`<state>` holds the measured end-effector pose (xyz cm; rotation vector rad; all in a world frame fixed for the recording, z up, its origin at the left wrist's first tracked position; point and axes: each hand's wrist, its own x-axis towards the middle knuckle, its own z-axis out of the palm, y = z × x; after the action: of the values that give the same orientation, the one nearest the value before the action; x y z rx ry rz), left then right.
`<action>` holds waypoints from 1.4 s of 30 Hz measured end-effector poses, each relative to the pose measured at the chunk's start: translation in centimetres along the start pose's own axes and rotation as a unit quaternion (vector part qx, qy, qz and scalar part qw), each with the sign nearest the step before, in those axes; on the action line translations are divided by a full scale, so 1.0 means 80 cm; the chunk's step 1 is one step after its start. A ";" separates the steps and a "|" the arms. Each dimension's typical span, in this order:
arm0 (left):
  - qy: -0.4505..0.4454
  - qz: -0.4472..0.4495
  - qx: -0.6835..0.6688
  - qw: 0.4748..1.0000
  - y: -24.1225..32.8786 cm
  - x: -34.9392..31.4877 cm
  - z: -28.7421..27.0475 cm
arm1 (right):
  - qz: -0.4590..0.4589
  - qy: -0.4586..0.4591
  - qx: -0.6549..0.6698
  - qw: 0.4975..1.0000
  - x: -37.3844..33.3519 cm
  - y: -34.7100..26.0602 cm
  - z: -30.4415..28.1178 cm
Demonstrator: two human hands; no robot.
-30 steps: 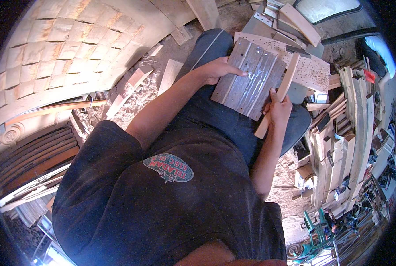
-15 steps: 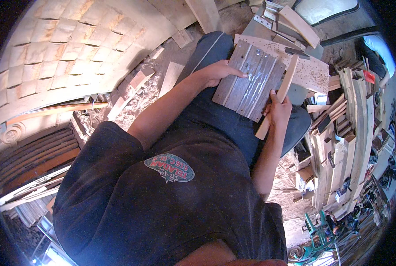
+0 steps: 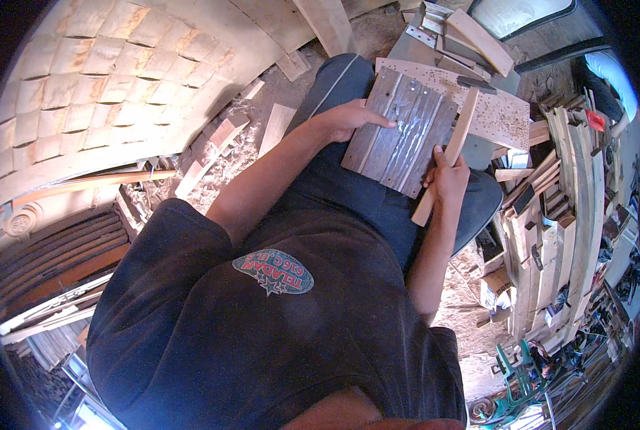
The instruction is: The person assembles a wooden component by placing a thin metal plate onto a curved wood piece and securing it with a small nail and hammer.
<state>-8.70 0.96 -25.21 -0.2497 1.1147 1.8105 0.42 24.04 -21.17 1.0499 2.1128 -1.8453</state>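
Note:
A grey-brown wooden panel with grooves running its length and a shiny, wet-looking middle lies tilted above my lap. My left hand grips its left edge, the thumb resting on the top face. My right hand is closed around the wooden handle of a hammer, and its fingertips also meet the panel's right edge. The hammer's dark metal head points away from me. Behind the panel, partly covered by it, is a pale board dotted with many small holes.
Wood offcuts are piled beyond the pale board. Long planks are stacked at the right, near another person's arm. A woven-patterned pale panel stands at the left, with wood blocks and shavings beside it.

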 end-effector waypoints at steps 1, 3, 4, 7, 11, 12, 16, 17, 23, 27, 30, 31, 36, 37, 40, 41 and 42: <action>0.002 -0.002 0.003 1.000 0.001 -0.002 0.001 | 0.000 -0.001 0.001 1.000 0.000 0.000 0.000; 0.007 -0.002 0.006 1.000 0.003 -0.004 0.005 | 0.000 -0.002 0.003 1.000 0.000 0.001 -0.001; 0.012 -0.002 0.009 1.000 0.004 -0.005 0.006 | 0.001 -0.004 0.004 1.000 -0.001 0.000 -0.001; 0.011 -0.006 0.009 1.000 0.006 -0.007 0.008 | 0.000 -0.002 0.001 1.000 -0.003 -0.004 0.001; 0.017 0.003 0.017 1.000 0.007 -0.010 0.009 | 0.004 0.010 -0.008 1.000 -0.008 -0.008 0.004; 0.016 0.006 0.016 1.000 0.007 -0.011 0.011 | 0.004 0.010 -0.008 1.000 -0.008 -0.008 0.004; -0.004 0.005 0.030 1.000 0.005 -0.009 0.006 | -0.003 0.005 -0.006 1.000 -0.005 -0.002 0.001; -0.004 0.005 0.030 1.000 0.004 -0.008 0.005 | -0.004 0.004 -0.003 1.000 -0.003 0.000 0.000; 0.002 0.013 0.033 0.999 0.005 -0.011 0.009 | 0.005 -0.001 0.015 1.000 -0.002 0.003 0.000; 0.008 0.010 0.038 0.999 0.006 -0.014 0.011 | -0.003 -0.007 0.024 1.000 -0.003 0.005 0.000; 0.001 0.003 0.035 0.999 0.009 -0.016 0.013 | 0.003 0.002 0.034 0.999 -0.006 0.004 0.001; -0.007 -0.003 0.031 0.999 0.008 -0.015 0.011 | 0.009 0.005 0.030 0.999 -0.006 0.006 0.003; 0.008 0.027 0.064 0.998 -0.002 -0.005 0.002 | 0.018 0.004 0.041 0.999 -0.006 0.005 0.003; 0.021 0.044 0.078 0.996 -0.003 -0.007 0.004 | 0.019 0.002 0.045 0.999 -0.006 0.005 0.003; 0.198 0.108 0.182 0.957 -0.010 -0.014 0.018 | 0.022 0.002 0.044 0.999 -0.006 0.003 0.002; 0.196 0.108 0.183 0.957 -0.006 -0.018 0.020 | 0.025 0.001 0.038 0.999 -0.006 0.002 0.001; 0.246 0.093 0.277 0.924 0.000 -0.023 0.019 | 0.025 0.003 0.038 0.999 -0.005 0.003 0.000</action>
<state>-7.30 1.03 -23.31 -0.2717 2.0146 1.5441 0.84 23.85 -21.14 1.1164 2.0146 -1.9152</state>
